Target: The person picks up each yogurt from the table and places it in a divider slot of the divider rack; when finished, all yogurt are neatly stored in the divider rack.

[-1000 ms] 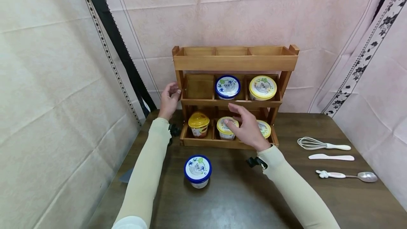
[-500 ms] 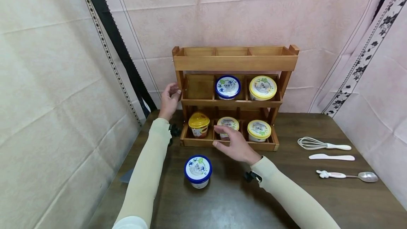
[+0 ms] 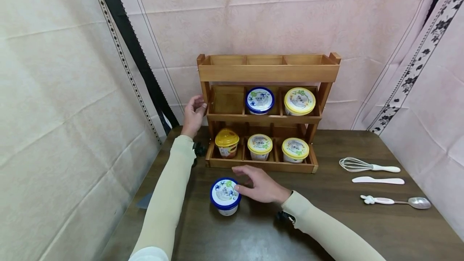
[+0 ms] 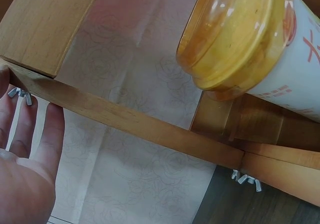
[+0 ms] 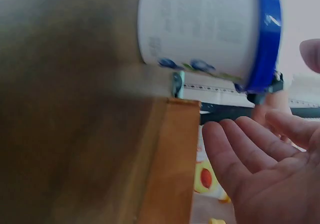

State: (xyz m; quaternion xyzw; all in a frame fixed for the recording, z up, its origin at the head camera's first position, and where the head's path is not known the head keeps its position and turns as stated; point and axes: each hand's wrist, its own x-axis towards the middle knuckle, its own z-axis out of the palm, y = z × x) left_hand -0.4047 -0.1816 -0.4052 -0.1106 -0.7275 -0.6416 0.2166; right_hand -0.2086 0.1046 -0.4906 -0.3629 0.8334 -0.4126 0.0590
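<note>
My left hand [image 3: 193,117] pinches the left post of a wooden rack [image 3: 261,166]; the left wrist view has the fingers [image 4: 51,134] at the post [image 4: 135,121] beside a wing nut. Fingers apart, my right hand [image 3: 259,184] is beside a blue-lidded tub [image 3: 225,194] on the table, its thumb overlapping the lid edge in the head view. Seen from the right wrist, the palm [image 5: 280,184] faces this tub [image 5: 205,29] with a gap between. Another blue-lidded tub [image 3: 259,100] and a yellow-lidded tub [image 3: 299,100] sit on the middle tier.
On the lower tier stand an orange-yellow domed-lid cup [image 3: 227,144] and two yellow-lidded tubs [image 3: 259,146]. A whisk [image 3: 367,165], a white knife [image 3: 378,180] and a spoon [image 3: 395,201] lie at the table's right. Cloth [image 3: 272,19] hangs behind the rack.
My right hand has moved down and left from in front of the lower tier to the blue-lidded tub on the table. My left hand has stayed at the rack's post.
</note>
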